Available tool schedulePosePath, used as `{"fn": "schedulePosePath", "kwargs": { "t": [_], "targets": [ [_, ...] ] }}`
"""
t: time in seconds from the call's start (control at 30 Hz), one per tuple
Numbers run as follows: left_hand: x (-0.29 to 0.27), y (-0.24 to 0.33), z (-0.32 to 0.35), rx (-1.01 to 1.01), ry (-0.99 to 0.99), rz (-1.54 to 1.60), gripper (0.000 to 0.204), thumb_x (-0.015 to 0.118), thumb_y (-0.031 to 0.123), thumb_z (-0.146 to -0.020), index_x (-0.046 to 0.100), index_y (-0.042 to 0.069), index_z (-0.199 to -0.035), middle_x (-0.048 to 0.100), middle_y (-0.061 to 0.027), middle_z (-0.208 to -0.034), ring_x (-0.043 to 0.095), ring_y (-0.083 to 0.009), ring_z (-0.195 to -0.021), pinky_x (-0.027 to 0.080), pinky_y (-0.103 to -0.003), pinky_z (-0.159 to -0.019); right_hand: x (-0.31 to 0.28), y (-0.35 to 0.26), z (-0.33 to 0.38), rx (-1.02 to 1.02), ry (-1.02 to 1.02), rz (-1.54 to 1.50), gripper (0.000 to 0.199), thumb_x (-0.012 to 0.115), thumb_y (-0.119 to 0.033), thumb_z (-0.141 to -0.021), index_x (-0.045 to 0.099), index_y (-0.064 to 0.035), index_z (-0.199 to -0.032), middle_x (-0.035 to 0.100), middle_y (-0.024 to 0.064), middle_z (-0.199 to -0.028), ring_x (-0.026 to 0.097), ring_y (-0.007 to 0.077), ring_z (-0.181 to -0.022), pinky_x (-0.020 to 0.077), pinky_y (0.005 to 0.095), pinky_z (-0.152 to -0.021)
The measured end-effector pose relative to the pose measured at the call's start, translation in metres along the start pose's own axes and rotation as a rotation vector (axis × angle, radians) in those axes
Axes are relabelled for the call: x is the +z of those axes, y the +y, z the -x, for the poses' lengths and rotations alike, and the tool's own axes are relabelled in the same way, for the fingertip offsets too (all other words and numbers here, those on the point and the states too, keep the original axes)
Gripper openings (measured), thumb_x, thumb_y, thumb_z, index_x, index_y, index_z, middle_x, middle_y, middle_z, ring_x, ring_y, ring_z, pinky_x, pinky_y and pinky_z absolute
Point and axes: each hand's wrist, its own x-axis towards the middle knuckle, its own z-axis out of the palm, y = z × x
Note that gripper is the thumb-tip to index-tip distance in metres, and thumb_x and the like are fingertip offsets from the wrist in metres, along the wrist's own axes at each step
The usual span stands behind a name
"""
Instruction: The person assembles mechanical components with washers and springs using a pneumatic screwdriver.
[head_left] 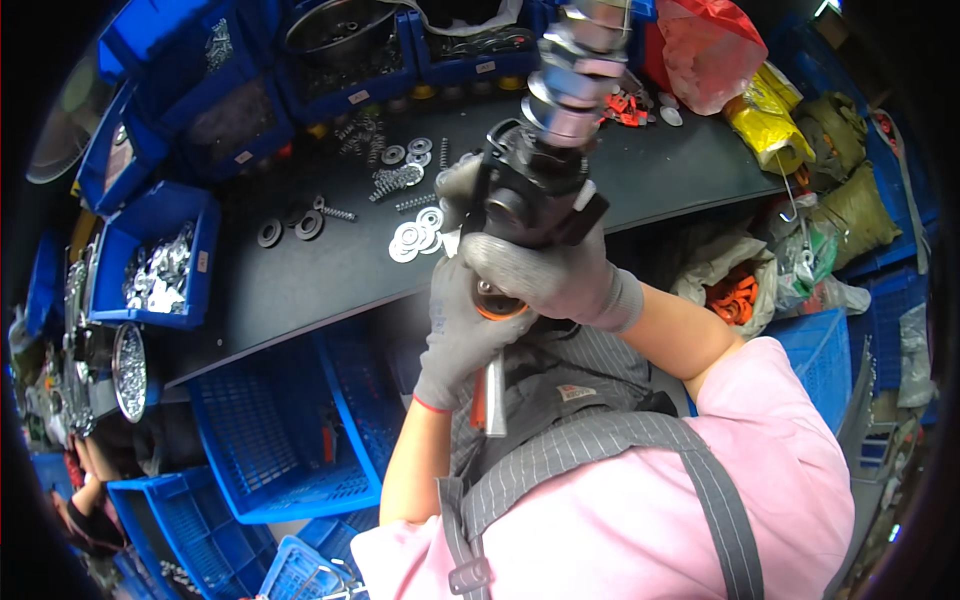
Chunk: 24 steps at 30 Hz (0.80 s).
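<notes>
My left hand, in a grey glove, is closed round a hand tool with orange-and-silver handles. The handles stick out below the fist, and the tool's head is hidden. My right hand, also gloved, is curled beside and partly over the left; what its fingers hold is covered. Just beyond both hands is the black lower part of a machine, topped by a shiny, blurred metal column. A grey gloved part shows at the machine's left side. Flat metal washers lie on the dark bench left of the hands.
Springs and more discs lie farther back on the bench. Blue bins of metal parts line its left and back. Red and yellow bags sit at right. Blue crates stand below, and another person's arm shows at far left.
</notes>
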Motion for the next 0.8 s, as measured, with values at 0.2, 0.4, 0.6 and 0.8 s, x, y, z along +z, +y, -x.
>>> {"fn": "schedulePosePath", "kwargs": {
  "t": [0.2, 0.4, 0.6, 0.8],
  "targets": [
    [-0.001, -0.001, 0.004, -0.099, -0.057, -0.044, 0.086, 0.100, 0.027, -0.070, 0.060, 0.001, -0.141, 0.068, -0.0153, -0.128, 0.067, -0.0310, -0.122, 0.054, -0.044, -0.107, -0.025, -0.027, -0.020, -0.171, 0.126, 0.093, 0.019, 0.080, -0.003, -0.086, 0.079, 0.0001, -0.105, 0.080, 0.0068, -0.099, 0.076, 0.0155, -0.089, 0.0605, 0.0326, -0.085],
    [-0.007, 0.006, -0.003, -0.038, -0.049, -0.238, 0.089, 0.103, 0.027, -0.066, 0.062, 0.001, -0.142, 0.069, -0.0152, -0.130, 0.070, -0.0283, -0.124, 0.055, -0.042, -0.111, -0.114, -0.022, 0.045, -0.371, 0.167, 0.577, 0.033, 0.057, 0.016, -0.098, 0.076, 0.0082, -0.124, 0.078, 0.0168, -0.120, 0.078, 0.0233, -0.103, 0.0641, 0.0346, -0.093],
    [-0.009, -0.004, -0.012, 0.061, -0.106, -0.230, 0.084, 0.101, 0.027, -0.066, 0.069, 0.004, -0.139, 0.070, -0.0147, -0.146, 0.063, -0.0357, -0.138, 0.048, -0.048, -0.120, -0.229, 0.095, 0.143, 0.252, 0.660, 0.220, 0.044, 0.075, 0.000, -0.096, 0.071, 0.0043, -0.140, 0.076, 0.0115, -0.123, 0.074, 0.0153, -0.097, 0.0601, 0.0301, -0.088],
    [-0.002, 0.010, -0.005, 0.014, -0.117, -0.235, 0.085, 0.100, 0.025, -0.066, 0.067, 0.005, -0.142, 0.071, -0.0152, -0.147, 0.056, -0.0369, -0.149, 0.041, -0.052, -0.127, -0.356, 0.171, 0.215, 0.373, 0.964, 0.535, 0.046, 0.090, -0.006, -0.093, 0.075, -0.0018, -0.137, 0.077, 0.0029, -0.120, 0.073, 0.0123, -0.105, 0.0572, 0.0308, -0.098]
  ]
}}
